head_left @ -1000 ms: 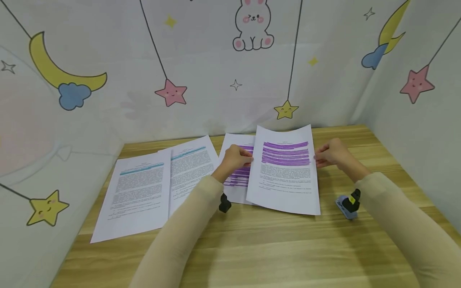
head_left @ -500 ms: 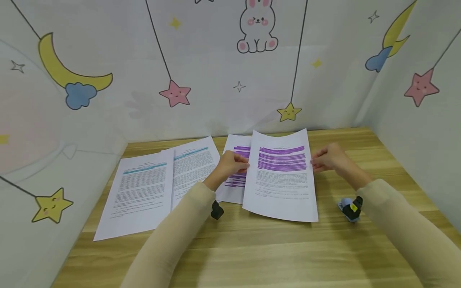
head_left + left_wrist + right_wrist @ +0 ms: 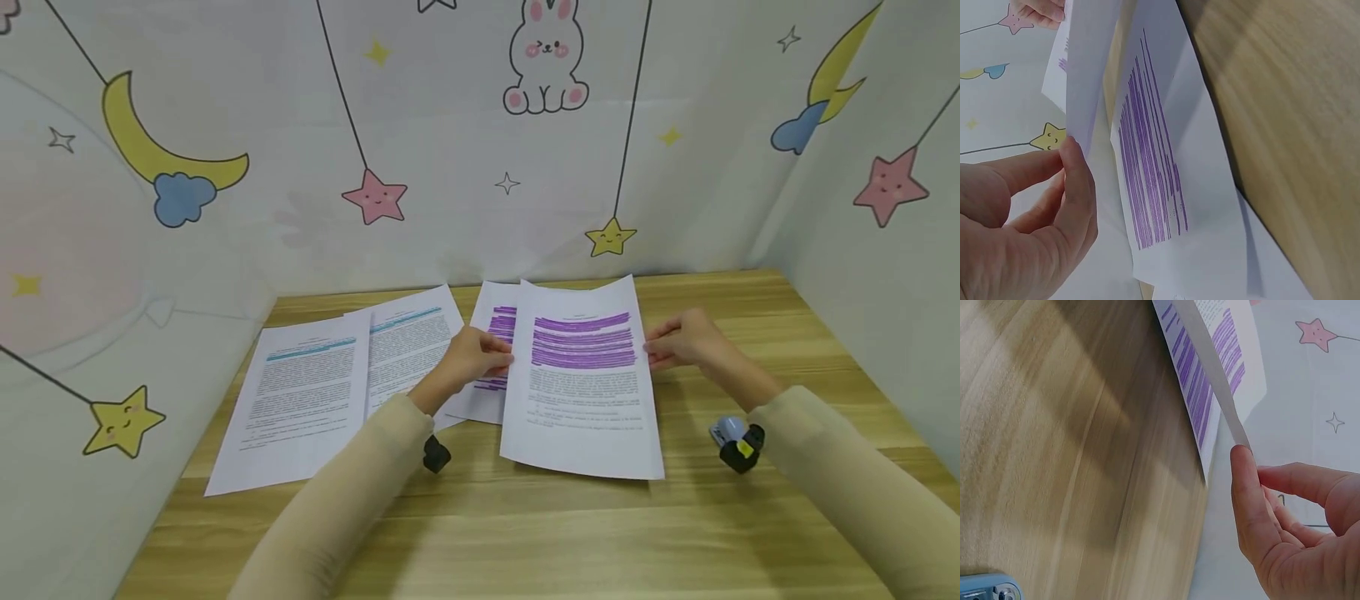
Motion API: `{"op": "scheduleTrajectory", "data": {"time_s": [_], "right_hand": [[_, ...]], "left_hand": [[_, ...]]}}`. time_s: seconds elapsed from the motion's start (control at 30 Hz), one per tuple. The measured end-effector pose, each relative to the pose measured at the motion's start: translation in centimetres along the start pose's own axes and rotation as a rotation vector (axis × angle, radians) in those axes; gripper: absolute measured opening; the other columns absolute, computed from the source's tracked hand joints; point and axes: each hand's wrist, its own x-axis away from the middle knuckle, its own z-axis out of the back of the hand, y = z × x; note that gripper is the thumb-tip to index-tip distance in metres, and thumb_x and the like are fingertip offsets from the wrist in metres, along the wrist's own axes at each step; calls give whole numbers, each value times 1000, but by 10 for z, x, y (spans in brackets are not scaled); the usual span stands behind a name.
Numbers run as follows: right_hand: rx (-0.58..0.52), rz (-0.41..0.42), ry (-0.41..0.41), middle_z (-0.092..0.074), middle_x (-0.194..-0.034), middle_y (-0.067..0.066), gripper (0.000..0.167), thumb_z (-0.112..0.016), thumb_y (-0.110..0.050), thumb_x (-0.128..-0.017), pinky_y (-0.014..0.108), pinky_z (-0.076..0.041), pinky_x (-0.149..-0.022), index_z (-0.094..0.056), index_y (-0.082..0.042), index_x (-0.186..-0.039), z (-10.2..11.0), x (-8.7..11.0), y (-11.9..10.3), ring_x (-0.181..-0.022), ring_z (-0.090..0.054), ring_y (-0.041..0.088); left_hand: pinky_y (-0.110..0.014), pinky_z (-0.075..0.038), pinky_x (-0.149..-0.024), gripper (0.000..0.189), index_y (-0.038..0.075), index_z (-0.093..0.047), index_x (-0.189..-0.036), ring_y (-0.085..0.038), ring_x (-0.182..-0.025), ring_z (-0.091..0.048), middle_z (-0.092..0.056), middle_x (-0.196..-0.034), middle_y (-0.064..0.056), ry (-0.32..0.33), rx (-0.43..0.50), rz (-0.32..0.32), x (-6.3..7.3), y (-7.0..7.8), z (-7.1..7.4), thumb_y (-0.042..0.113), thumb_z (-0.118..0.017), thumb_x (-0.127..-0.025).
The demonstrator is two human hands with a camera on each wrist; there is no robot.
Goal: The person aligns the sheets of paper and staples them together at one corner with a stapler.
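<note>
Both hands hold up a printed sheet of paper (image 3: 581, 408) with purple highlighted lines near its top. My left hand (image 3: 468, 362) pinches its left edge between thumb and fingers; my right hand (image 3: 684, 340) pinches the right edge. The raised sheet bows slightly, its face toward the head camera. Under and left of it lies a second purple-marked sheet (image 3: 480, 406), partly covered. In the left wrist view that lower sheet (image 3: 1166, 181) shows flat below the left hand (image 3: 1041, 219). The right wrist view shows the right hand's (image 3: 1291, 531) fingertips at the sheet's edge.
Two overlapping printed sheets with blue highlights, a front one (image 3: 300, 400) and one behind (image 3: 412, 333), lie at the left of the wooden table (image 3: 480, 533). A small light-blue stapler-like object (image 3: 726, 431) lies near the right wrist. A patterned curtain (image 3: 450, 125) stands behind the table.
The hands have brought the held sheet slightly toward the table's front and a little left, lowering it in the head view. The head view has shifted slightly; the sheets on the table lie as before.
</note>
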Motion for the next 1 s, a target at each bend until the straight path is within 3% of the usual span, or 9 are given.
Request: {"op": "scheduleTrajectory", "data": {"time_s": [0.33,0.53,1.0], "right_hand": [[38,15,-25,-69,-83,15,27,-65,4,-94,43,-61,-78,-57,20,-113,-7,8,-3,-71,-70,22],[19,28,-64,-69,-82,15,26,-63,5,-94,45,-61,-79,-55,22,-113,-9,15,-2,-72,-70,22],[-30,44,-104,-71,-87,16,27,-64,3,-95,46,-61,-79,-55,21,-114,-18,33,2,-74,-71,24]], "left_hand": [[-32,-62,-74,18,-7,-70,-107,-17,-73,-71,-70,-93,-15,-32,67,28,13,-5,4,3,-72,-92],[-34,-61,-76,19,-8,-69,-107,-17,-74,-70,-69,-93,-16,-64,148,67,24,-5,7,0,-72,-90],[-32,-61,-78,21,-11,-65,-113,-16,-78,-70,-69,-98,-17,-106,238,101,55,-14,14,-3,-66,-94]]}}
